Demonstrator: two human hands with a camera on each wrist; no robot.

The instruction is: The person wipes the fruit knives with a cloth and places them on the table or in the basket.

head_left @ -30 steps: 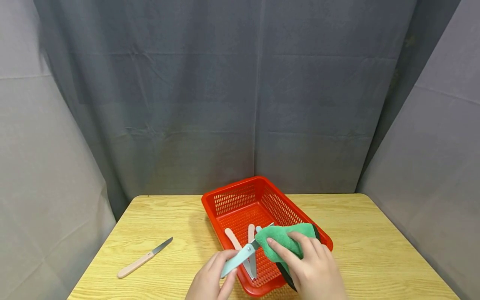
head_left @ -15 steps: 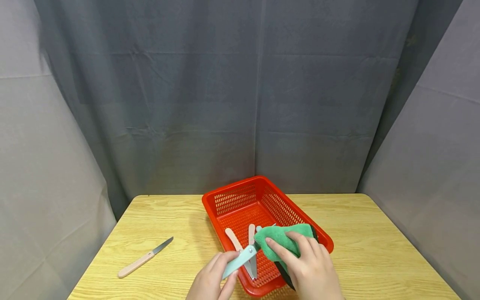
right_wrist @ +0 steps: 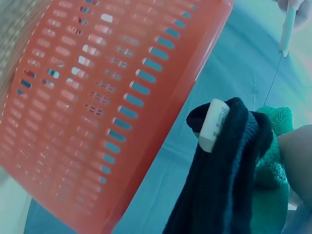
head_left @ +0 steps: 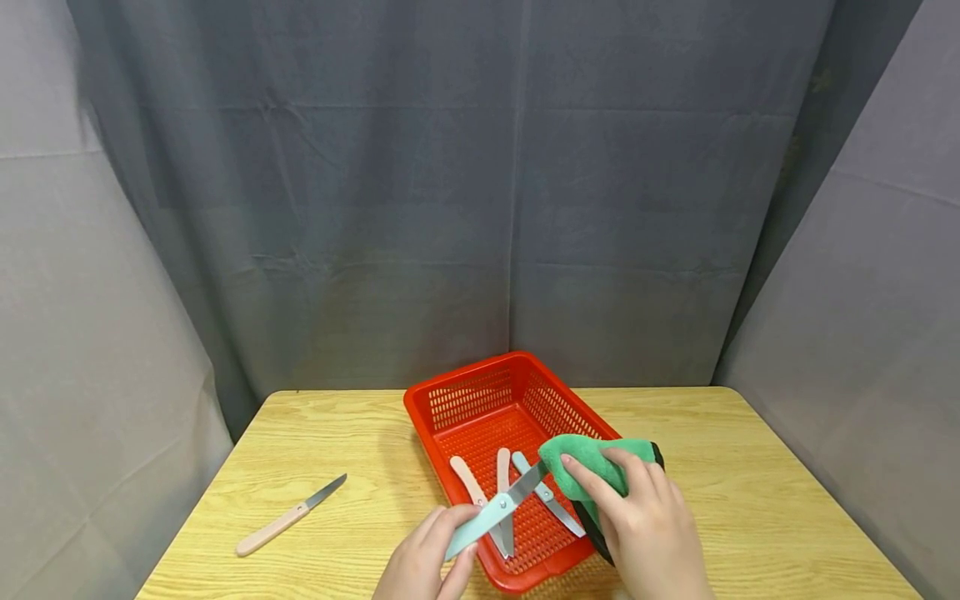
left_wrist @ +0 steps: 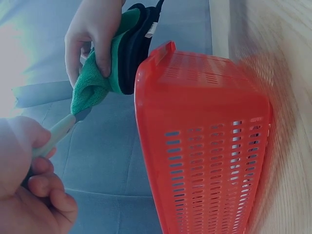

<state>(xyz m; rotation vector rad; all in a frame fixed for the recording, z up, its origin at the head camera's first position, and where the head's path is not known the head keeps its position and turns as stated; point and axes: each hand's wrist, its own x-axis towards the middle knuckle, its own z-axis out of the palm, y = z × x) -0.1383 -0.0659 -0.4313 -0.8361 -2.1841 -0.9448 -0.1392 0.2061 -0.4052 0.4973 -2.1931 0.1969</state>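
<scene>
My left hand [head_left: 430,557] grips the light-blue handle of a knife [head_left: 480,523] above the near end of a red basket [head_left: 517,581]. The blade points up and right, and its tip is hidden in a green cloth [head_left: 592,467]. My right hand [head_left: 637,525] pinches this folded, black-edged cloth around the blade's end. In the left wrist view the cloth [left_wrist: 92,85] wraps the blade just past the handle [left_wrist: 58,134]. Inside the basket lie two pink-handled knives [head_left: 467,479] and another light-blue-handled knife [head_left: 546,493].
A knife with a beige handle [head_left: 272,532] lies on the wooden table [head_left: 360,433], left of the basket. Grey curtains [head_left: 375,208] hang behind and at both sides of the table.
My right hand has slid the cloth up and right along the blade, baring more metal near the handle. The light-blue knife in the basket now shows. My left hand has hardly moved.
</scene>
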